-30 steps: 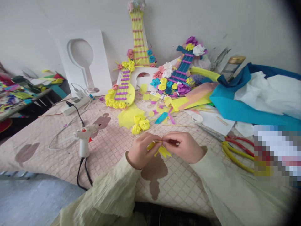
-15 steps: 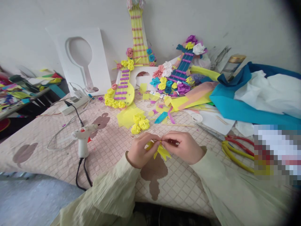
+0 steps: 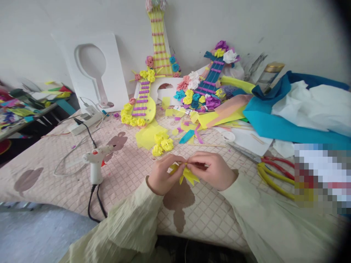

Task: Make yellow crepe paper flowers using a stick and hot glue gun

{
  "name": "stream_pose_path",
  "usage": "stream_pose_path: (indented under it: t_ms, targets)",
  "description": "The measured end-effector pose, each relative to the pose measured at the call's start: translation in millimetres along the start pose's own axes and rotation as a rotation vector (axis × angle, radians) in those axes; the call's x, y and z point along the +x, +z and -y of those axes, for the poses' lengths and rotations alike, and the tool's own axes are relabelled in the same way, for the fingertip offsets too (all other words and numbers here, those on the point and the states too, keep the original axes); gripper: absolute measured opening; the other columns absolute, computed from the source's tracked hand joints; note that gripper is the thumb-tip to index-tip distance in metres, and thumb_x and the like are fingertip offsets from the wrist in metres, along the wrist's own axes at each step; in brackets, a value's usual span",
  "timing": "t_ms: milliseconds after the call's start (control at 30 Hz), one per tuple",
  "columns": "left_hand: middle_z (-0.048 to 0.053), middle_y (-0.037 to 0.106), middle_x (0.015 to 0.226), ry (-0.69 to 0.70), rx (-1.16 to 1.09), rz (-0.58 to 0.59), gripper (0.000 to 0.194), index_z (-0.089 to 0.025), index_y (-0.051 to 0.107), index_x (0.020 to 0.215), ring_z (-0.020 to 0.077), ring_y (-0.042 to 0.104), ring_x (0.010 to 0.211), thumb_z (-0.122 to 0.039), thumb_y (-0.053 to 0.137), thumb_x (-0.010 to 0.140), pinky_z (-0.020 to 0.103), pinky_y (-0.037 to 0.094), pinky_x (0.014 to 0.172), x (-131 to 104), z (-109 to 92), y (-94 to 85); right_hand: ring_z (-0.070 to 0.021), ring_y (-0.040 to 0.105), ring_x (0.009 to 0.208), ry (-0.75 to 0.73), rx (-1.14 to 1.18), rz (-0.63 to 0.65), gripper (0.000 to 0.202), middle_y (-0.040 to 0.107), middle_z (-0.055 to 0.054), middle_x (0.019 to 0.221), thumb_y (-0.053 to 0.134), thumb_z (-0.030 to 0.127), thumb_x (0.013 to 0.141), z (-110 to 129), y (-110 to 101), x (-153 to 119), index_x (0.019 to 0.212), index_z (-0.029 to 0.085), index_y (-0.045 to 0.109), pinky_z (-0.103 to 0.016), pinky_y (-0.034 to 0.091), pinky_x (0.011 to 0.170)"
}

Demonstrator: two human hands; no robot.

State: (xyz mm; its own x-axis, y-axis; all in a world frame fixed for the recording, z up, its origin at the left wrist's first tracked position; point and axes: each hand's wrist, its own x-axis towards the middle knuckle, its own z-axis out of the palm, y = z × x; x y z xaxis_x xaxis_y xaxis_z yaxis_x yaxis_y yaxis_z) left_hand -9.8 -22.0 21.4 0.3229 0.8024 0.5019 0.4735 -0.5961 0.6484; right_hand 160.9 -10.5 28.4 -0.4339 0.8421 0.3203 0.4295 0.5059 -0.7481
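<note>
Both hands meet above the near middle of the table, fingertips together on a folded piece of yellow crepe paper (image 3: 190,176). My left hand (image 3: 166,173) pinches its top edge from the left. From the right, my right hand (image 3: 213,168) pinches the same edge with thumb and forefinger. Pointed ends of the paper hang down below the fingers, and part of it is hidden behind my left hand. Just beyond lie several yellow paper flowers (image 3: 163,143), beside flat yellow sheets (image 3: 146,136).
A white glue gun (image 3: 95,162) stands at left, its cable running to a power strip (image 3: 86,122). Scissors (image 3: 274,168) with red and yellow handles lie at right. Flower-trimmed toy guitars (image 3: 144,100), a white cut-out board (image 3: 111,69) and blue paper (image 3: 263,117) are farther back.
The hands stay pinched on the yellow paper, with only a slight shift of the fingers. The whole view has moved a little; nothing else differs.
</note>
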Motion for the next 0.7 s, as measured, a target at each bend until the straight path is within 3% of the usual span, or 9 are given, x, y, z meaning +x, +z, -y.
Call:
stream_pose_path:
  t_ms: [167, 500, 700]
  targets:
    - [0.005, 0.067, 0.075, -0.013, 0.015, 0.009, 0.009, -0.014, 0.062, 0.082, 0.0137, 0.063, 0.070, -0.015, 0.054, 0.078, 0.025, 0.051, 0.066, 0.2, 1.1, 1.7, -0.0075, 0.046, 0.052, 0.029, -0.013, -0.027, 0.012, 0.058, -0.001, 0.064, 0.053, 0.015, 0.074, -0.7, 3.5, -0.6, 0.064, 0.015, 0.061, -0.020, 0.035, 0.047]
    - [0.005, 0.067, 0.075, -0.021, 0.001, 0.014, 0.009, -0.014, 0.061, 0.081, 0.0137, 0.062, 0.070, -0.016, 0.052, 0.078, 0.025, 0.051, 0.066, 1.1, 2.8, -0.2, -0.0125, 0.057, 0.066, 0.151, 0.119, 0.094, 0.015, 0.067, -0.003, 0.076, 0.052, 0.022, 0.077, -7.2, 0.2, 0.0, 0.076, 0.017, 0.067, -0.023, 0.045, 0.058]
    - [0.005, 0.067, 0.076, -0.102, -0.032, 0.046, 0.009, -0.015, 0.061, 0.082, 0.0135, 0.062, 0.069, -0.015, 0.054, 0.077, 0.025, 0.051, 0.065, -0.8, 4.0, 3.7, -0.0108, 0.054, 0.059, 0.141, 0.060, 0.032, 0.013, 0.065, -0.002, 0.069, 0.054, 0.018, 0.074, -6.8, 2.9, -0.8, 0.070, 0.016, 0.067, -0.022, 0.042, 0.053]
